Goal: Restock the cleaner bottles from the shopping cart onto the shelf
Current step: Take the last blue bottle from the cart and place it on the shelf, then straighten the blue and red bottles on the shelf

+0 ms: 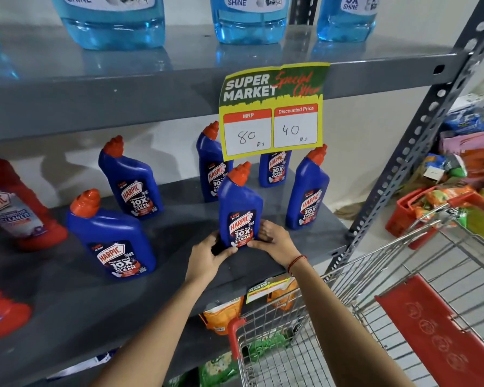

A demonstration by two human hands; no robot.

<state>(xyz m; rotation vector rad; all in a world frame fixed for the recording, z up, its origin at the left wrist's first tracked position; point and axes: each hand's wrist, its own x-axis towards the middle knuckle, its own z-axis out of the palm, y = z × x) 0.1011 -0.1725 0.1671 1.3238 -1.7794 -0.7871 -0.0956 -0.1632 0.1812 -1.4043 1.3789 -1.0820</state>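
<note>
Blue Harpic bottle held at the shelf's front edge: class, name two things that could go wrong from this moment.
1. The blue Harpic bottle stands near the shelf front edge, both hands gripping its base: left hand, right hand. Released off balance, it might tip forward and fall towards the shopping cart.
2. The hanging price sign is just above its red cap; lifting the bottle could knock the sign.

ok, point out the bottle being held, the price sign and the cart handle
held Harpic bottle [239, 203]: head view, blue body above the label
price sign [273, 113]: head view, middle of the yellow card
cart handle [442, 340]: head view, red bar on the near edge
</note>
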